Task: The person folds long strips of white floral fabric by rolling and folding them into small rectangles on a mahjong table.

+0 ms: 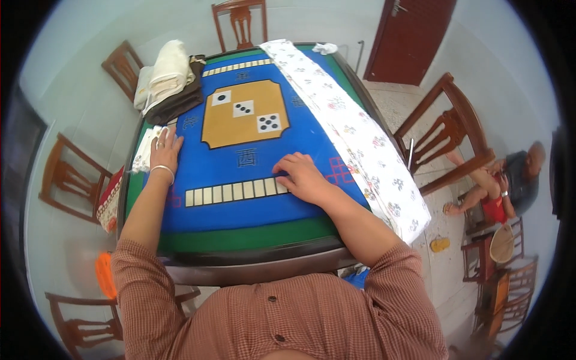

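Note:
My left hand [165, 152] rests palm down at the edge of a small folded white printed cloth [144, 153], its fingers spread a little. A bracelet circles that wrist. On the blue mahjong table mat [220, 164] lies my right hand [303, 179], loosely curved, with nothing seen in it. Its thumb covers the right end of a row of pale tile shapes [234, 191]. To the right, a long folded white cloth with a flower print [346, 121] runs from the far edge past the near right corner.
A pile of folded cream [170, 74] and dark brown cloth [177, 102] sits at the far left corner. White crumpled paper or cloth [325, 48] is at the far right. Wooden chairs [240, 22] surround the table. Another person [517, 180] sits at the right, near a yellow slipper [440, 245].

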Demonstrator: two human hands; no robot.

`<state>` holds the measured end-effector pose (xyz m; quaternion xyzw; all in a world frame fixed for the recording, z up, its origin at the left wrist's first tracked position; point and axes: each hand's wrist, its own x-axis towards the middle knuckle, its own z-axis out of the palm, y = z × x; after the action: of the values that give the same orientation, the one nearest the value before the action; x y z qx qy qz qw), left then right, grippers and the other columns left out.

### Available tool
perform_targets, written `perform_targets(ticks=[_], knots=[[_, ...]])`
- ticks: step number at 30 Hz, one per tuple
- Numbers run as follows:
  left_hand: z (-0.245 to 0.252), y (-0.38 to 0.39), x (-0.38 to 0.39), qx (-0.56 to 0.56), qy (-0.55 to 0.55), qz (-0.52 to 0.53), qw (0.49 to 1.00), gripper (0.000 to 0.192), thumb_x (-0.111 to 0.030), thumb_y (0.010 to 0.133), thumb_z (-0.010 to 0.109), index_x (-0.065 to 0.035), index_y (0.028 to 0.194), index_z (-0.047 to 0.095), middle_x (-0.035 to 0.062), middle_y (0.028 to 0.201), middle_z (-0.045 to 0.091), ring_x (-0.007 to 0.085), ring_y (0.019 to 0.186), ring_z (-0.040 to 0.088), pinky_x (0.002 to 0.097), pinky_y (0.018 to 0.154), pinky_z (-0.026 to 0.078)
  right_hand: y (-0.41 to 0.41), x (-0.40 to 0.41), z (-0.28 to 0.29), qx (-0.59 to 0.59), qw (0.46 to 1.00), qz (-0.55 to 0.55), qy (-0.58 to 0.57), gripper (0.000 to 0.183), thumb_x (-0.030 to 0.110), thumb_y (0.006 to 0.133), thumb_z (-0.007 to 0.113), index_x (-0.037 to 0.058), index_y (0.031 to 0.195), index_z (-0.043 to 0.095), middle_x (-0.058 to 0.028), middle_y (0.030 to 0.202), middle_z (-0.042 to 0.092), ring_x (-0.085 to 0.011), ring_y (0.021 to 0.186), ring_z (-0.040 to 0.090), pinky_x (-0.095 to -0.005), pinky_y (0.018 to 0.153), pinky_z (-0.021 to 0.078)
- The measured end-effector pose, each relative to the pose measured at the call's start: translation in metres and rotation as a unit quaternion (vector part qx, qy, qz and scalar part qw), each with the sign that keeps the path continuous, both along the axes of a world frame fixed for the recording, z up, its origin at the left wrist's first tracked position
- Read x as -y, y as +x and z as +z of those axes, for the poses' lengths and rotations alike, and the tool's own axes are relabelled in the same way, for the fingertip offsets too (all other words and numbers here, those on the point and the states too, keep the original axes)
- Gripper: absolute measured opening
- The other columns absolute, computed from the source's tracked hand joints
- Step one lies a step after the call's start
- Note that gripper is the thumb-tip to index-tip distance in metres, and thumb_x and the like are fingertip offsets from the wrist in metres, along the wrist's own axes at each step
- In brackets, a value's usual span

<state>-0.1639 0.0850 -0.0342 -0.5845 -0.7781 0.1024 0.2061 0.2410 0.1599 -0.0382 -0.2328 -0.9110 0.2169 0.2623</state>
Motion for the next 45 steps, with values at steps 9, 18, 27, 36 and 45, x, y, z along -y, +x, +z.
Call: perform_targets(ticks=[9, 18, 27, 36, 45], knots=[[-0.011, 0.093, -0.018, 0.149, 0.029, -0.21, 0.966, 0.039, -0.007, 0.092, 0.054, -0.0102, 0.129, 0.06, 0.0105, 0.136, 0.058, 0.0302, 0.13, 0.05, 0.0432, 0.108, 0.041, 0.076, 0.093, 0.013, -0.058, 0.997, -0.034, 0.032, 0.019, 0.014, 0.083, 0.071, 0.0109, 0.102, 0.067, -0.0056, 0.101, 0.065, -0.026, 0.101, 0.058, -0.0414, 0.091, 0.0386], [-0.023, 0.286, -0.053, 0.243, 0.01, -0.398, 0.884, 0.039, -0.01, 0.092, 0.057, -0.0096, 0.131, 0.059, 0.01, 0.138, 0.059, 0.0342, 0.132, 0.049, 0.0428, 0.112, 0.037, 0.207, 0.138, -0.015, -0.091, 0.935, -0.316, 0.137, 0.035, 0.006, 0.077, 0.073, 0.0068, 0.111, 0.064, -0.015, 0.118, 0.063, -0.0338, 0.111, 0.058, -0.045, 0.099, 0.0412], [-0.026, 0.441, -0.033, 0.847, 0.074, -0.182, 0.494, 0.069, -0.008, 0.094, 0.057, -0.0087, 0.155, 0.025, 0.0223, 0.153, 0.036, 0.0342, 0.141, 0.037, 0.0414, 0.116, 0.03, 0.304, 0.08, -0.035, -0.067, 0.878, -0.466, -0.088, 0.047, 0.024, 0.093, 0.064, -0.0074, 0.127, 0.056, -0.0292, 0.122, 0.06, -0.0438, 0.114, 0.057, -0.045, 0.101, 0.0435], [0.018, 0.431, 0.027, 0.97, -0.056, 0.095, 0.217, 0.076, -0.018, 0.098, 0.06, -0.0006, 0.155, 0.013, 0.015, 0.151, 0.036, 0.0312, 0.137, 0.041, 0.0438, 0.115, 0.034, 0.308, 0.115, 0.005, -0.044, 0.842, -0.486, -0.23, 0.053, 0.016, 0.078, 0.08, -0.0081, 0.12, 0.058, -0.0214, 0.104, 0.068, -0.0294, 0.092, 0.066, -0.0352, 0.08, 0.0527], [0.02, 0.467, -0.02, 0.976, -0.148, 0.065, 0.148, 0.044, -0.02, 0.097, 0.064, -0.0013, 0.135, 0.052, 0.0135, 0.129, 0.059, 0.0259, 0.121, 0.055, 0.0414, 0.101, 0.049, 0.313, 0.103, 0.005, -0.131, 0.831, -0.382, -0.383, 0.036, 0.012, 0.086, 0.074, -0.0058, 0.115, 0.063, -0.0109, 0.098, 0.071, -0.0144, 0.078, 0.064, -0.0299, 0.07, 0.0525]])
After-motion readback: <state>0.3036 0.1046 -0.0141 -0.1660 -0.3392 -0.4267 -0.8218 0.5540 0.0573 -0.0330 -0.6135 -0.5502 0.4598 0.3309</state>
